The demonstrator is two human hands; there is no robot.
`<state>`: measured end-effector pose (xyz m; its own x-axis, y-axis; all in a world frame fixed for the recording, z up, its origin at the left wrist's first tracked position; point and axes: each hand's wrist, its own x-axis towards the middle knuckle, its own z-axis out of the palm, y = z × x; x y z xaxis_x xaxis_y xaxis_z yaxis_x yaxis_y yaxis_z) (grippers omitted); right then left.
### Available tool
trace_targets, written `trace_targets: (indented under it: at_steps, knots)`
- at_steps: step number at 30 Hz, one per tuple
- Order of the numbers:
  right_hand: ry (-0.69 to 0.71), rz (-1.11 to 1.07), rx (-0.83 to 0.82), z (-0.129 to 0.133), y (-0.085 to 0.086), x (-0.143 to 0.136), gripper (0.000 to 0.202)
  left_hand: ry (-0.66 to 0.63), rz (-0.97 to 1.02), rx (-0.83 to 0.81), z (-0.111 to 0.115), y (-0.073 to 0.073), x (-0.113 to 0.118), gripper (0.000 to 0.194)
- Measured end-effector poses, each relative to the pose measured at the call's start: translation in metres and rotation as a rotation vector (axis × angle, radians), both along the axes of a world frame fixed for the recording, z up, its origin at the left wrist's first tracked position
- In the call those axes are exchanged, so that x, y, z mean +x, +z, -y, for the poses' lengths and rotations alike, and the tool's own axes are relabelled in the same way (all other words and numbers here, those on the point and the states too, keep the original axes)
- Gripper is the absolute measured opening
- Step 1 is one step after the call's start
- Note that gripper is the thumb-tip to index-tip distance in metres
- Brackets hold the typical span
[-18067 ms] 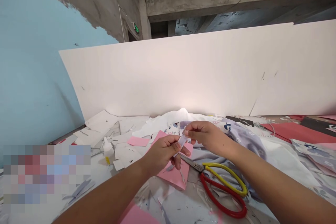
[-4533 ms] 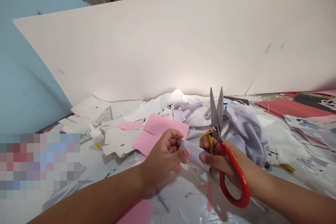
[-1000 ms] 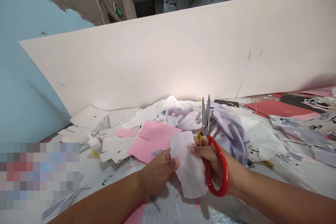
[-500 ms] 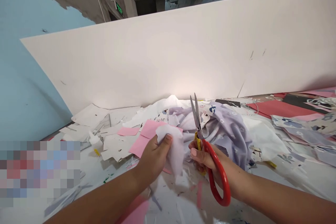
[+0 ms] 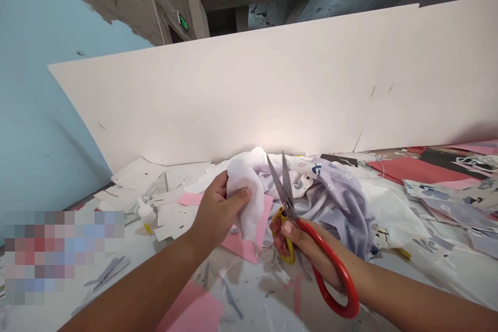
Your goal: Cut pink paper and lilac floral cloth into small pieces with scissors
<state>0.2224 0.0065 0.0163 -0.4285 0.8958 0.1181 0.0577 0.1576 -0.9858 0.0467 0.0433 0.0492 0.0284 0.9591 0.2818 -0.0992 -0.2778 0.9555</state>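
A piece of thin white fabric [image 5: 249, 212] hangs from my left hand [image 5: 216, 210], pinched between thumb and fingers. In my right hand [image 5: 299, 241] is a pair of scissors [image 5: 286, 194] with one red and one yellow handle, blades parted and pointing up. The blades stand a little to the right of the white fabric, apart from it. Pink paper or cloth [image 5: 237, 246] lies beneath the fabric. Behind the scissors is a crumpled heap of lilac flower-print fabric [image 5: 346, 202].
A white glue bottle [image 5: 146, 212] with a yellow tip lies at left near cut white card pieces [image 5: 136, 171]. Red sheets [image 5: 404, 168] and printed fabric pieces [image 5: 439, 192] lie at right. A tall white board [image 5: 252, 93] closes off the back. Scraps litter the tabletop [image 5: 249, 301].
The scissor blades have spread wider and tilted left. My left hand has raised the white fabric slightly and turned it, so more of its rounded top shows. The camera view has shifted slightly.
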Motion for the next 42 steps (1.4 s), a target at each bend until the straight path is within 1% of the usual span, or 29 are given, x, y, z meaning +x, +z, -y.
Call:
trace_targets:
  at_steps: [2, 4, 7, 10, 12, 15, 18, 21, 26, 28, 32, 36, 42]
  knots:
    - [-0.014, -0.03, 0.019, 0.0, -0.001, -0.001, 0.036, 0.024, -0.007, 0.049, 0.0, 0.01, -0.002, 0.032]
    - [-0.033, -0.068, -0.004, 0.0, -0.005, 0.0, 0.033, 0.012, 0.003, 0.102, 0.0, 0.021, -0.002, 0.031]
    - [-0.001, -0.078, -0.071, 0.003, -0.014, 0.002, 0.042, -0.012, 0.018, 0.189, -0.004, 0.035, 0.004, 0.03]
    - [0.026, -0.024, -0.088, 0.008, -0.017, 0.006, 0.051, 0.044, 0.069, 0.219, -0.013, 0.041, 0.013, 0.028]
    - [0.031, 0.005, -0.093, 0.01, -0.017, 0.007, 0.054, 0.099, 0.115, 0.201, -0.02, 0.041, 0.018, 0.025]
    - [0.038, -0.003, -0.061, 0.01, -0.019, 0.005, 0.051, 0.151, 0.134, 0.171, -0.026, 0.037, 0.021, 0.024]
    - [-0.019, -0.061, -0.027, 0.007, -0.022, 0.0, 0.048, 0.177, 0.097, 0.159, -0.024, 0.034, 0.022, 0.025]
    - [-0.063, -0.064, -0.054, 0.007, -0.024, -0.002, 0.047, 0.212, 0.067, 0.164, -0.02, 0.031, 0.024, 0.025]
    - [-0.006, -0.036, 0.005, 0.01, -0.021, -0.004, 0.045, 0.335, 0.068, 0.217, -0.016, 0.03, 0.029, 0.021]
    - [0.0, -0.022, 0.033, 0.01, -0.02, -0.004, 0.045, 0.359, 0.099, 0.23, -0.016, 0.03, 0.03, 0.02]
    - [-0.023, 0.017, 0.03, 0.009, -0.02, -0.004, 0.048, 0.345, 0.138, 0.236, -0.016, 0.029, 0.031, 0.019]
    - [-0.016, 0.022, 0.002, 0.008, -0.022, -0.004, 0.05, 0.344, 0.113, 0.223, -0.016, 0.027, 0.031, 0.019]
    - [-0.025, -0.02, -0.088, 0.007, -0.026, -0.005, 0.052, 0.332, 0.128, 0.214, -0.016, 0.025, 0.032, 0.018]
